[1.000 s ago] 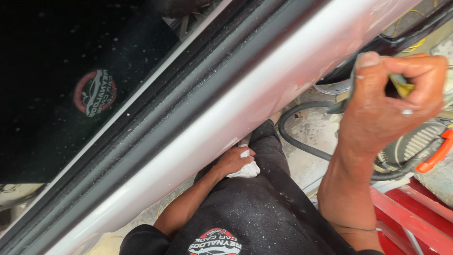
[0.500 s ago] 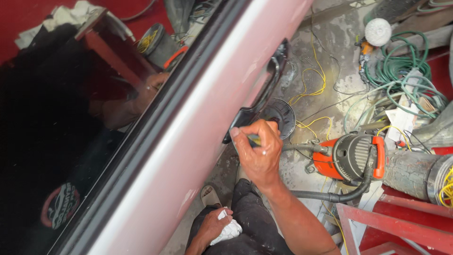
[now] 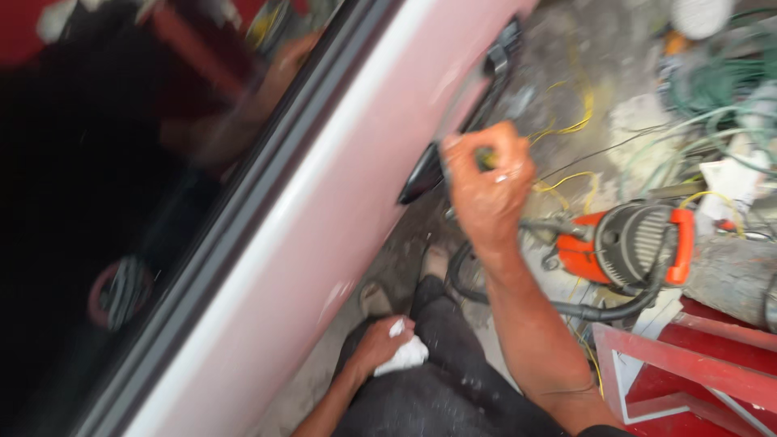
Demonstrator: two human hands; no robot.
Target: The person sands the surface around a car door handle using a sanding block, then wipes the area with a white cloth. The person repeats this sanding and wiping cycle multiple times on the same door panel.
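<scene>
Gripping a small yellow-green tool (image 3: 486, 158), the right hand (image 3: 486, 190) is working at the dark handle (image 3: 421, 174) on the pink car door (image 3: 324, 243). The left hand (image 3: 376, 344) is clutching a white rag (image 3: 402, 354) on the knee.

Your view is smeared by motion blur across the whole frame: your right hand (image 3: 486, 182) at the dark door handle (image 3: 425, 174) has soft edges, and the cables and the orange machine (image 3: 627, 243) on the floor (image 3: 566, 73) run into streaks, worst toward the top right corner. Daylight falls bright and even on the floor and washes out the pale patches there, while a soft band of glare runs along the pink door panel (image 3: 324, 243). The dark window glass (image 3: 97, 202) stays dim and gives you only murky, blurred reflections
</scene>
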